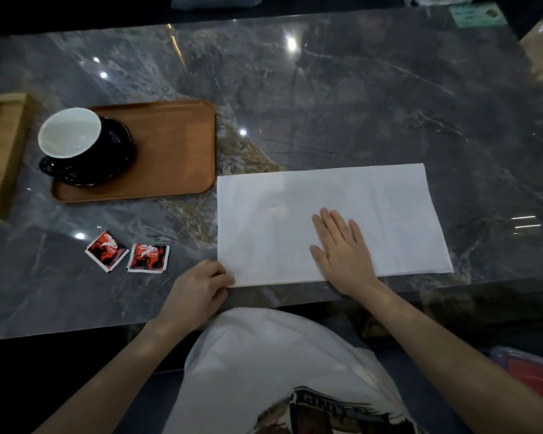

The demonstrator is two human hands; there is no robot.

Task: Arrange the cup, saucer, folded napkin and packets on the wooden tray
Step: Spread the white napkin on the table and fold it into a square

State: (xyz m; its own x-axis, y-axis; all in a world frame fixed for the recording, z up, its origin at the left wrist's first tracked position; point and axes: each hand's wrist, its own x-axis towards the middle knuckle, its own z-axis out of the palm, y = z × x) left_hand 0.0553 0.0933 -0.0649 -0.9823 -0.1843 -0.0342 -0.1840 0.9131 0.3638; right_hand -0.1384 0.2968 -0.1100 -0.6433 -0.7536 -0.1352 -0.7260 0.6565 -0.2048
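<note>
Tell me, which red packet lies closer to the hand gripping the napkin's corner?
The right packet, lying nearly square, not the tilted one farther from the left hand.

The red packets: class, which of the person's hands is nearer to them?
Left. The left hand grips the napkin's corner just right of the red packets; the right hand lies flat farther right.

The right hand (342, 249) presses flat on the white napkin (295, 202); the left hand (201, 283) pinches its near corner. Cup (69, 133) sits on saucer (119, 151) on the tray (170, 145).
</note>
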